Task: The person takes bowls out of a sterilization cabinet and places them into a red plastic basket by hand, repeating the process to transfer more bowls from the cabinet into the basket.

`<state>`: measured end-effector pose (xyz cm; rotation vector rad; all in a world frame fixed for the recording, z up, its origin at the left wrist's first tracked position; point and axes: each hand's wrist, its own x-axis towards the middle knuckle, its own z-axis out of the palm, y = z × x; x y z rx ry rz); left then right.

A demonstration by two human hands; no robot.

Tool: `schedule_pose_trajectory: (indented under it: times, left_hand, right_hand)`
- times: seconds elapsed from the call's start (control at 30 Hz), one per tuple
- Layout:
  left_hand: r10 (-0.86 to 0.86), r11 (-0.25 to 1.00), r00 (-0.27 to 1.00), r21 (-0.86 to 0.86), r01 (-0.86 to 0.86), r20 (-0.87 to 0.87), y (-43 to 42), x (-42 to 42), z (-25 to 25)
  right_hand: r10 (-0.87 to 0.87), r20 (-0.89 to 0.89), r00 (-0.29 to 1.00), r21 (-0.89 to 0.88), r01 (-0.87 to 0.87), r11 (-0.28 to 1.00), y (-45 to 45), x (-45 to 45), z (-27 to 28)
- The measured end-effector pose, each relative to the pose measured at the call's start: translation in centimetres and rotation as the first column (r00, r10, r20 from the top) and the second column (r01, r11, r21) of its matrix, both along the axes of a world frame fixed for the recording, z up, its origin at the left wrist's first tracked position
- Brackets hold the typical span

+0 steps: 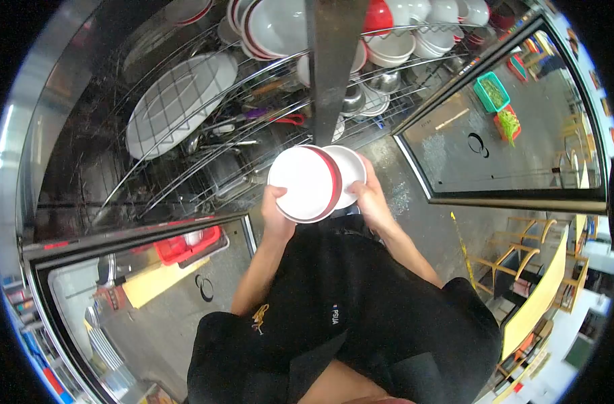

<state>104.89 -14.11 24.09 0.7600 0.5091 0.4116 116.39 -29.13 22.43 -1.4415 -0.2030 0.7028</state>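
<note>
- Dishes in both hands: the left hand (275, 205) pinches a round white dish (301, 183) at its left edge, thumb on the pale face, fingers mostly hidden beneath
- A red band shows along the right side of that dish, which overlaps a white bowl (349, 167)
- The right hand (372, 196) grips the white bowl at its right side, thumb over the rim, fingers curled round the outside
- Both dishes are just beyond the black clothing (361, 289), near the foot of a dark upright post (328, 74)
- Far side, left of the post: wire shelves (216, 158) with a long oval platter (181, 104) and, farther up, a stack of red-rimmed bowls (275, 30)
- Between the platter and the post, a red-handled tool (290, 119) lies among mixed utensils
- Right of the post: white bowls (391, 48) and a metal bowl (353, 101)
- Far right, a glass door (502, 145) stands open; through it show a teal basket (491, 92) of greens and a red basket (507, 125)
- Near left, another glass door (159, 289), with a red tray (188, 246) seen through it
- Right, wooden chairs (516, 256) beside a yellow tabletop (537, 296)
</note>
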Motion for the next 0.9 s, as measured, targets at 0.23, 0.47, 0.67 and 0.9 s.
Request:
schedule_pose_trajectory:
  times: [0.23,0.47,0.67,0.9]
  left_hand:
    - [-0.181,0.977,0.973,0.138,0.161,0.146,0.1,2.0,-2.7]
    - [-0.226,0.936,0.974,0.280,0.214,0.011,-0.5,2.3,-1.8]
    - [-0.154,0.874,0.987,0.472,0.116,0.043,-1.4,3.4,-0.3]
    - [-0.143,0.806,0.988,0.574,0.146,-0.051,-1.8,3.7,1.0]
  right_hand:
    - [0.088,-0.284,0.955,0.181,-0.037,0.983,-0.4,-1.3,1.2]
    - [0.320,-0.468,0.823,0.369,-0.147,0.918,-2.6,0.3,3.3]
    - [0.482,-0.244,0.842,0.562,-0.282,0.778,-3.5,2.0,2.7]
    - [0.184,-0.435,0.881,0.367,-0.013,0.930,-1.5,1.2,4.0]
